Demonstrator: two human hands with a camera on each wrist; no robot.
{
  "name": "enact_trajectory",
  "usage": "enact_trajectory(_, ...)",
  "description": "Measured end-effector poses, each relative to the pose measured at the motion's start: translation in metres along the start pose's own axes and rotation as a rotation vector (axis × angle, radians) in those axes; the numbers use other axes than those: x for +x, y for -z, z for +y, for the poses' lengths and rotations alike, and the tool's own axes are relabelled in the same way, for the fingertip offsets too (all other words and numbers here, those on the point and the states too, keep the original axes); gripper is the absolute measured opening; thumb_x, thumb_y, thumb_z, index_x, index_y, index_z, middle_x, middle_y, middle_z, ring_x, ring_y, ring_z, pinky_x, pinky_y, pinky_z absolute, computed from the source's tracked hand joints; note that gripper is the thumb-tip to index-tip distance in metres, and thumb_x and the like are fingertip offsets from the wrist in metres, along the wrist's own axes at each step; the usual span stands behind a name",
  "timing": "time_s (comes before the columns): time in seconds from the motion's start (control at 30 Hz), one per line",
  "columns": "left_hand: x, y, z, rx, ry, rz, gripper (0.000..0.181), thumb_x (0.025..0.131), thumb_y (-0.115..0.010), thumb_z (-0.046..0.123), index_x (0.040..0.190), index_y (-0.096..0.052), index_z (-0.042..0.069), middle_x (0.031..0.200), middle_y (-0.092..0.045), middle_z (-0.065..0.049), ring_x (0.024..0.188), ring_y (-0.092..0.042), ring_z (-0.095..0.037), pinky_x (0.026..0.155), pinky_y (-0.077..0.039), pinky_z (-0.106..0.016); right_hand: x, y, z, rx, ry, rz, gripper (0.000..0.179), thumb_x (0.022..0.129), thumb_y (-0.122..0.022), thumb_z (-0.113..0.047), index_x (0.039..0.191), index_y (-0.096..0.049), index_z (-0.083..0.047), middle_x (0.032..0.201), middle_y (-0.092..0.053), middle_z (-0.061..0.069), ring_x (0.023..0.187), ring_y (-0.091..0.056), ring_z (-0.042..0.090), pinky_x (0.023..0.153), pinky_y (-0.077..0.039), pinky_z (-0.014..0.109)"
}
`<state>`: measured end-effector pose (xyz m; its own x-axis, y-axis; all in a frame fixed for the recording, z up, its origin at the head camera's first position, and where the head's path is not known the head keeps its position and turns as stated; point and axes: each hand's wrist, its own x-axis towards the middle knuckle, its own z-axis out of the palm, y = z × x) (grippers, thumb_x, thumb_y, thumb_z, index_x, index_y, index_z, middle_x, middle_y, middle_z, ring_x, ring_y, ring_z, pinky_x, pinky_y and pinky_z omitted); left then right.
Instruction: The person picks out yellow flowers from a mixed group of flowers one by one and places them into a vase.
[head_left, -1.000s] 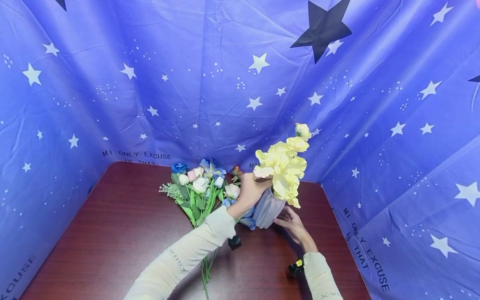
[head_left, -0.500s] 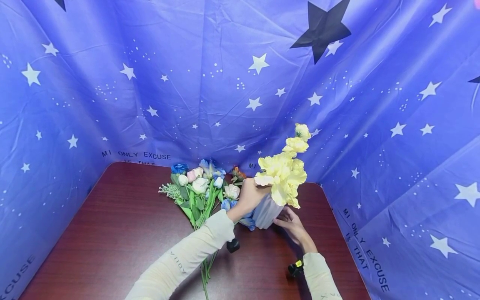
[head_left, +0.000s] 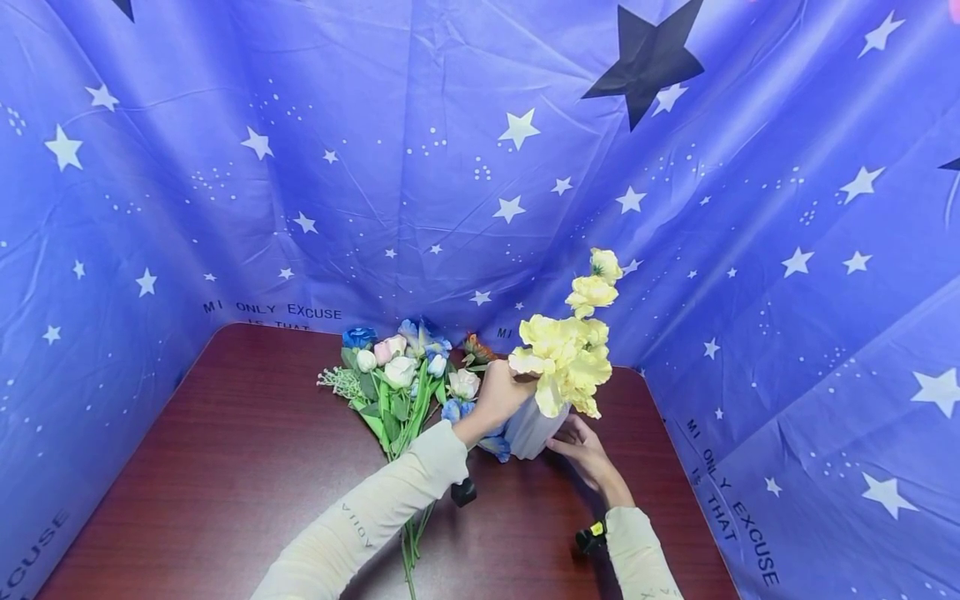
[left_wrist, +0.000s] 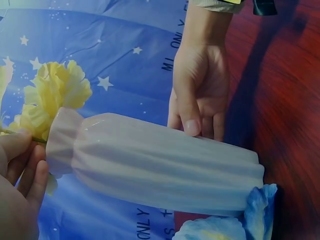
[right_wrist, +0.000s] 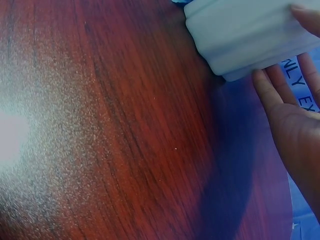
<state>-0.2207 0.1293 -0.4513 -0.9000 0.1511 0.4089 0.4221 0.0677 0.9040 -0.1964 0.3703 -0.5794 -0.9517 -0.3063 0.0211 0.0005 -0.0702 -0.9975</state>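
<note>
A pale, fluted vase [head_left: 527, 432] is at the right half of the table, its base close to blue petals. My left hand [head_left: 498, 396] pinches the green stem [left_wrist: 36, 139] of a yellow flower [head_left: 561, 362] at the vase mouth; the stem's lower end is hidden. Several yellow blooms rise above the rim. My right hand [head_left: 588, 457] holds the vase from the right, near its lower part. In the left wrist view its thumb [left_wrist: 191, 122] lies on the vase wall. From the right wrist view, the fingers [right_wrist: 268, 90] touch the far side.
Artificial flowers with long green stems [head_left: 408, 533] lie left of the vase, including a blue rose [head_left: 360, 337] and a white rose [head_left: 401, 371]. An orange flower [head_left: 477, 347] is behind my left hand. A starry blue cloth [head_left: 337, 208] surrounds the dark red table [head_left: 225, 467].
The large yellow bloom has sunk slightly toward the vase mouth, and my left hand has come down a little with it. My right hand stays at the vase.
</note>
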Motion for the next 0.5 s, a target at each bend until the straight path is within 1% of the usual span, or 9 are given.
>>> enact_trajectory(0.13, 0.0019, 0.0008, 0.0005, 0.043, -0.002, 0.001, 0.007, 0.084, -0.073, 0.002, 0.09, -0.078, -0.001, 0.087, -0.078, -0.015, 0.076, -0.07, -0.012, 0.07, -0.056, -0.017, 0.0001, -0.0002, -0.0001, 0.002, 0.003, 0.0, 0.048, 0.091, -0.061, 0.015, 0.124, -0.058, -0.02, 0.121, -0.067, -0.006, 0.112, -0.063, 0.008, 0.095, -0.055, 0.024)
enact_trajectory(0.23, 0.0027, 0.0013, 0.0018, 0.079, -0.001, 0.001, 0.006, 0.084, -0.073, 0.002, 0.086, -0.078, 0.0, 0.084, -0.079, -0.013, 0.074, -0.065, -0.008, 0.068, -0.054, -0.017, 0.0001, -0.0003, -0.0009, 0.002, 0.003, 0.001, 0.048, 0.09, -0.061, 0.015, 0.124, -0.057, -0.02, 0.121, -0.067, -0.006, 0.112, -0.063, 0.008, 0.094, -0.056, 0.024)
enact_trajectory(0.33, 0.0016, 0.0011, 0.0037, 0.091, 0.006, -0.009, 0.007, 0.086, -0.073, 0.001, 0.087, -0.08, 0.001, 0.085, -0.079, -0.012, 0.074, -0.069, -0.012, 0.068, -0.053, -0.016, 0.0001, -0.0004, -0.0012, 0.0, -0.001, 0.002, 0.048, 0.091, -0.062, 0.014, 0.124, -0.057, -0.02, 0.121, -0.067, -0.007, 0.112, -0.063, 0.008, 0.094, -0.056, 0.024)
enact_trajectory(0.43, -0.0007, 0.0001, 0.0027, 0.083, 0.02, -0.008, 0.008, 0.088, -0.072, 0.002, 0.089, -0.081, 0.001, 0.088, -0.079, -0.013, 0.077, -0.073, -0.017, 0.068, -0.054, -0.016, -0.0001, -0.0007, -0.0011, 0.0, -0.001, 0.002, 0.048, 0.091, -0.062, 0.014, 0.125, -0.058, -0.02, 0.121, -0.067, -0.007, 0.112, -0.063, 0.008, 0.095, -0.055, 0.024)
enact_trajectory(0.5, -0.0021, -0.0003, 0.0013, 0.065, 0.03, 0.002, 0.008, 0.089, -0.074, 0.005, 0.093, -0.08, 0.002, 0.09, -0.079, -0.013, 0.078, -0.074, -0.019, 0.068, -0.055, -0.017, -0.0004, -0.0016, -0.0014, 0.003, 0.0, 0.0, 0.048, 0.091, -0.062, 0.013, 0.125, -0.058, -0.02, 0.122, -0.067, -0.007, 0.113, -0.063, 0.008, 0.095, -0.055, 0.024)
